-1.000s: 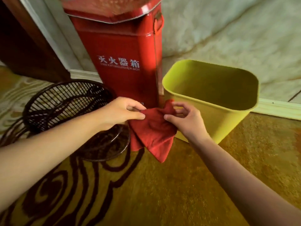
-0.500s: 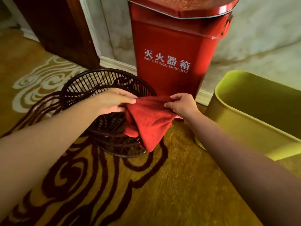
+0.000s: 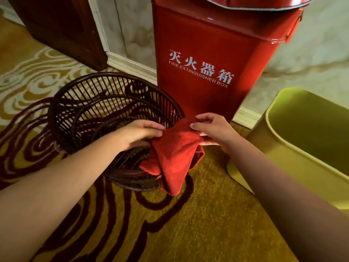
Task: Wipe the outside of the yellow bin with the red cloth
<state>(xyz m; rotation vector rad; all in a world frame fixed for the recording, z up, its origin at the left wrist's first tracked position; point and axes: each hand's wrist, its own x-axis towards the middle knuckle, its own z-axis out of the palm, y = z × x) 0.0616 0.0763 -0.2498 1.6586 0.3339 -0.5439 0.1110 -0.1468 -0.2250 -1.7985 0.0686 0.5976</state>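
The red cloth [image 3: 173, 157] hangs folded between both hands, its lower tip drooping toward the carpet. My left hand [image 3: 137, 133] pinches its left top corner, and my right hand [image 3: 213, 129] pinches the right top corner. The yellow bin [image 3: 294, 161] stands on the floor at the right, open top up, partly cut off by the frame edge and crossed by my right forearm. The cloth is apart from the bin, held to its left over the edge of a dark basket.
A dark wicker basket [image 3: 79, 103] sits on the patterned carpet [image 3: 207, 224] under my left hand. A tall red fire extinguisher box [image 3: 207, 44] stands against the marble wall behind the cloth. A dark wooden door frame [image 3: 62, 31] is at the back left.
The cloth and both hands moved left, away from the yellow bin's wall to above the basket's edge. The view swung left, pushing the bin to the right edge.
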